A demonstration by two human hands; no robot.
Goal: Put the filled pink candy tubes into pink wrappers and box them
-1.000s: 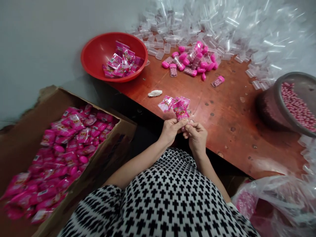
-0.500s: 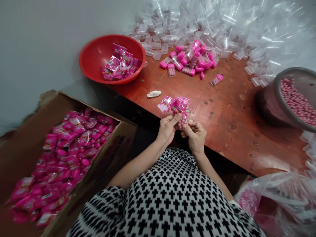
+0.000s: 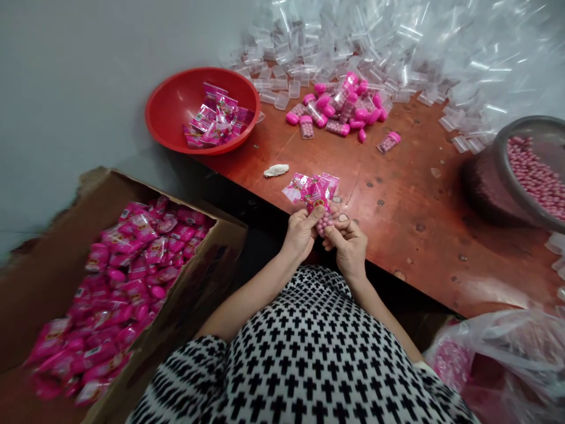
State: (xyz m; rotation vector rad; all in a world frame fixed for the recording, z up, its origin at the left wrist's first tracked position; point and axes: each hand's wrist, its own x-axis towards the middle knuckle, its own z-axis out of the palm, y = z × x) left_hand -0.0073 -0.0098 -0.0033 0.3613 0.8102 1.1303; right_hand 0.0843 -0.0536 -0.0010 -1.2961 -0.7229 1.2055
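Note:
At the table's near edge, my left hand [image 3: 301, 233] is closed, with its thumb pressed on a glossy pink printed wrapper [image 3: 318, 193]. Below the thumb shows a small clear jar of pink candy balls [image 3: 323, 224], its upper part hidden by the wrapper. My right hand [image 3: 351, 241] pinches the lower end of this jar between thumb and fingers. Just beyond my hands, more flat pink wrappers [image 3: 296, 187] lie on the tabletop. A crumpled white scrap [image 3: 276, 170] rests to their left.
A red bowl [image 3: 161, 112] holds pink wrappers. Pink-capped candy jars [image 3: 338, 128] lie heaped behind, before a large pile of clear empty jars [image 3: 375, 35]. A bucket [image 3: 485, 182] of pink balls stands right. Lower left is a cardboard box [image 3: 212, 253] of wrapped jars; lower right, a plastic bag [image 3: 507, 335].
The view has shifted slightly. Both hands stay at the jar and wrapper, with small finger movements; the wrapper now sits a little more upright over the jar.

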